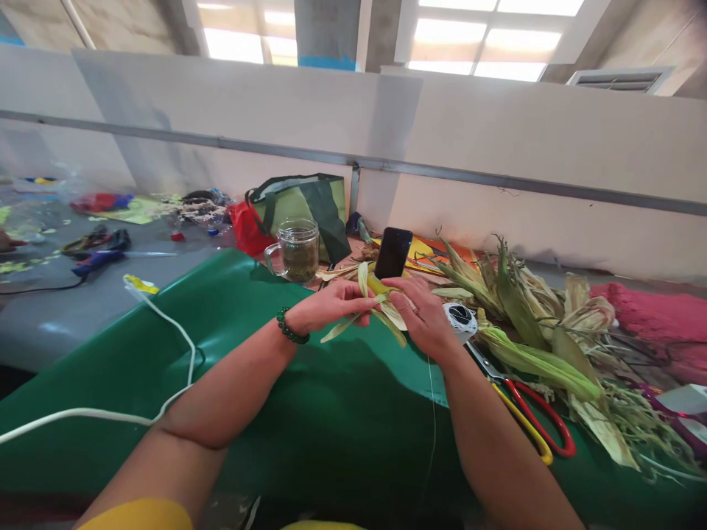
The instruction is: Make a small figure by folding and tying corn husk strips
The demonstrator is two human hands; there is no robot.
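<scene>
Both my hands meet over the green mat (353, 419), holding a small bundle of pale corn husk strips (393, 315) with a yellow piece (376, 285) at its top. My left hand (345, 303), a green bead bracelet at its wrist, pinches the bundle's left side. My right hand (423, 313) has its fingers closed on the right side, partly hiding it. A thin white thread (432, 412) hangs down below my right hand. Close behind the bundle a dark phone (393, 252) stands propped up. A white spool-like roll (460, 318) lies just right of my right hand.
Scissors (533, 412) with red and yellow handles lie by my right forearm, beside heaped corn husks (530, 302). A glass mug (298, 250) of liquid stands behind my left hand, before a green bag (301, 202). A white cable (188, 346) crosses the mat at left.
</scene>
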